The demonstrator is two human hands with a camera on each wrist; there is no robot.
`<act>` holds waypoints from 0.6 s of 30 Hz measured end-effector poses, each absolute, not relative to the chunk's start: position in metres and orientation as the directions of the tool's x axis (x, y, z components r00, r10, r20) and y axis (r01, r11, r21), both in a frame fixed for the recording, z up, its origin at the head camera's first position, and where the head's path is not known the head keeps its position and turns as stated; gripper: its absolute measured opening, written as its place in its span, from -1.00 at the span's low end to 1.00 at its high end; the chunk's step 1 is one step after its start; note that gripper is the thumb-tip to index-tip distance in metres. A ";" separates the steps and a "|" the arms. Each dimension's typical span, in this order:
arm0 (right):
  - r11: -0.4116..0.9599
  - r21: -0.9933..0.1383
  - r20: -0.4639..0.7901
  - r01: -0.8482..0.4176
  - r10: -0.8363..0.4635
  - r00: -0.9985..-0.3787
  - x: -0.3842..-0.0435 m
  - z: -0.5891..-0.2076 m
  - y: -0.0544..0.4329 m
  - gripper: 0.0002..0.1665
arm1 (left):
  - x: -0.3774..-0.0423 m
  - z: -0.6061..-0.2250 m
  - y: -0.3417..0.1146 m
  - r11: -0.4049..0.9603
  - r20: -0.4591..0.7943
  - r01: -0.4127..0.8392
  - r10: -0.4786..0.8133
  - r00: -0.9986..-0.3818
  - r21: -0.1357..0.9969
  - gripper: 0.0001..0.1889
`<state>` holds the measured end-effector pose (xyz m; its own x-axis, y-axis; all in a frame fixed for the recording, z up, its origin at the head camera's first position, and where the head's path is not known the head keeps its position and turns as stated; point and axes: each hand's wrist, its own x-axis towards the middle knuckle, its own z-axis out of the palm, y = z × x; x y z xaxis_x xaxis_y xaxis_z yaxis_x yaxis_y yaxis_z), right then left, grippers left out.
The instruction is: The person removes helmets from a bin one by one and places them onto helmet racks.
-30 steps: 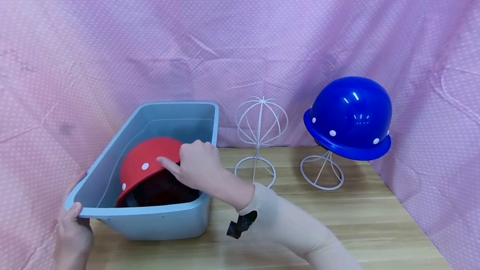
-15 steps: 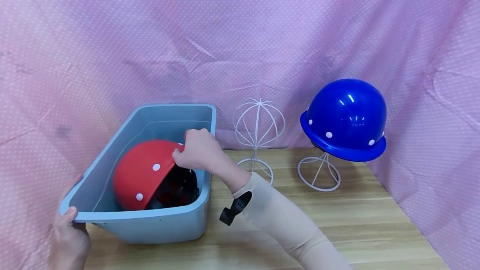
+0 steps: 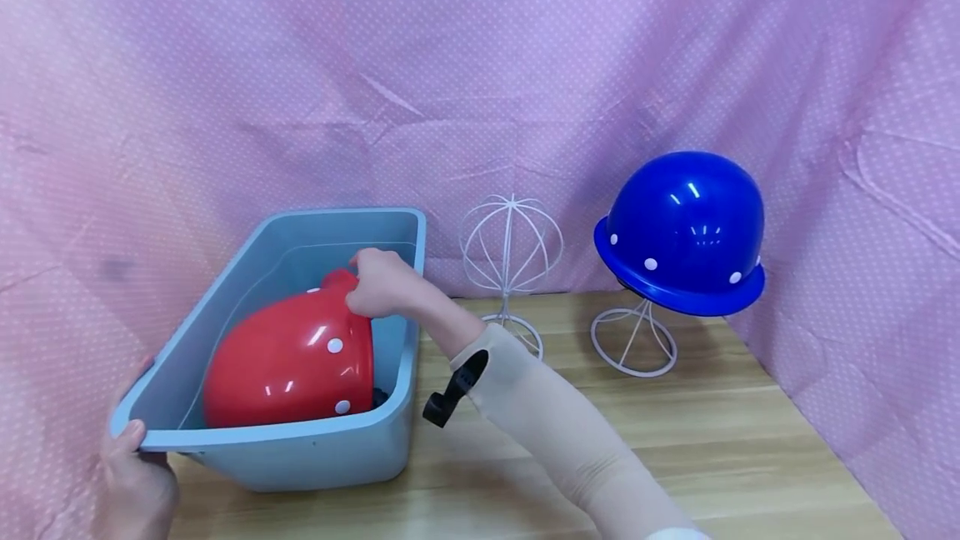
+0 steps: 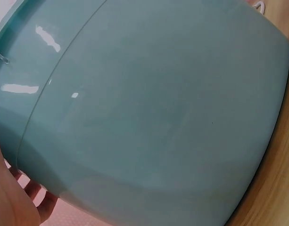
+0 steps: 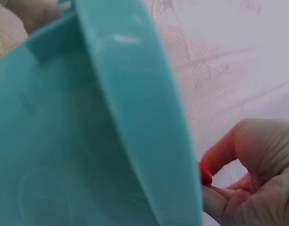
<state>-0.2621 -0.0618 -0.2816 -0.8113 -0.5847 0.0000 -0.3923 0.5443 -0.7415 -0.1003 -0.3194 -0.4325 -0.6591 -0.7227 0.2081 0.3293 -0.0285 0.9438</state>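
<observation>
A red hard hat [image 3: 277, 357] with white round studs lies tipped on its side in the blue-grey plastic tub [image 3: 300, 437], its crown to the left and its brim to the right. My right hand [image 3: 378, 282] pinches the brim's upper edge between thumb and fingers; the right wrist view shows a bit of red brim [image 5: 205, 174] in that pinch, beside the tub's rim. At the near left corner of the tub, my left hand [image 3: 138, 473] grips the rim, thumb on top. In the left wrist view its fingers [image 4: 47, 205] reach behind the tub's wall.
A bare white wire stand [image 3: 510, 248] rises right of the tub. Farther right, a blue hard hat [image 3: 686, 227] sits on another wire stand [image 3: 633, 342]. All stand on a wood-grain table [image 3: 600, 440], with pink dotted cloth [image 3: 480, 65] behind and at the sides.
My right hand has taken hold of the red hard hat's brim and turned it, so its dark inside no longer faces me. The left hand keeps its grip on the tub.
</observation>
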 end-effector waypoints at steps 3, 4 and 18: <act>0.559 -0.744 -0.068 -0.365 -0.607 -0.791 -0.269 -0.278 -0.071 -0.68 | -0.103 -0.433 -0.320 -0.069 0.230 0.409 -0.735 -0.638 0.910 -0.36; 0.552 -0.762 -0.099 -0.338 -0.616 -0.781 -0.272 -0.278 -0.074 -0.72 | -0.103 -0.434 -0.321 -0.073 0.240 0.427 -0.736 -0.633 0.901 -0.36; 0.283 -0.934 -0.354 0.218 -0.653 -0.669 -0.288 -0.306 -0.092 -0.76 | -0.107 -0.430 -0.320 0.023 0.295 0.389 -0.693 -0.657 0.921 -0.28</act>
<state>-0.2879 -0.0921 -0.3055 -0.6692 -0.6533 -0.3541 0.2182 0.2828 -0.9340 -0.1075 -0.3201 -0.4302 -0.6573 -0.6934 0.2953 0.3890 0.0234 0.9209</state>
